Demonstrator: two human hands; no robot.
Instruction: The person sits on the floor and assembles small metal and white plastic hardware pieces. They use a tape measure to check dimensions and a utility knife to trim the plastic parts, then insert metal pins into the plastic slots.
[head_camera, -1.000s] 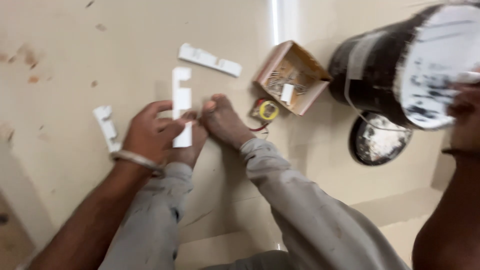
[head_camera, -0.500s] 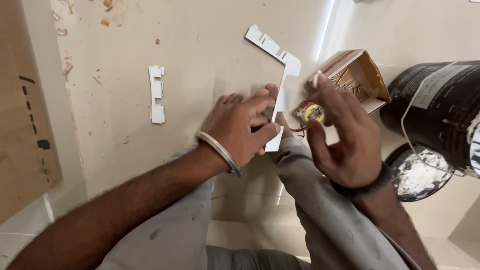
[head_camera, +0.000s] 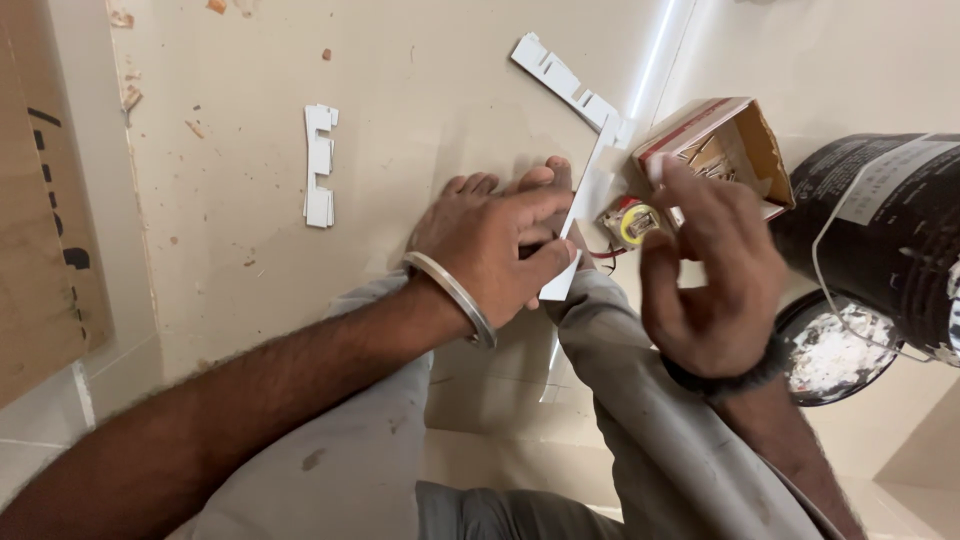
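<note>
Left hand pressing a white notched strip to the floor, right hand raised beside it.

The white strip (head_camera: 585, 215) lies on the beige floor (head_camera: 420, 120) by the person's feet, its lower end under the fingers of the left hand (head_camera: 490, 245), which is curled over it and holds it down. The right hand (head_camera: 715, 270) hovers just right of it, fingers loosely bent, holding nothing visible. A yellow tape measure (head_camera: 632, 222) sits between the hands. Touching the strip's top end, a second notched piece (head_camera: 565, 80) runs up-left; a third piece (head_camera: 320, 165) lies well apart, with bare floor between. An open cardboard box (head_camera: 745, 140), red-edged, and a black bucket (head_camera: 880, 230) with a pale label crowd the right. A brown board (head_camera: 40, 230) borders the left edge.
</note>
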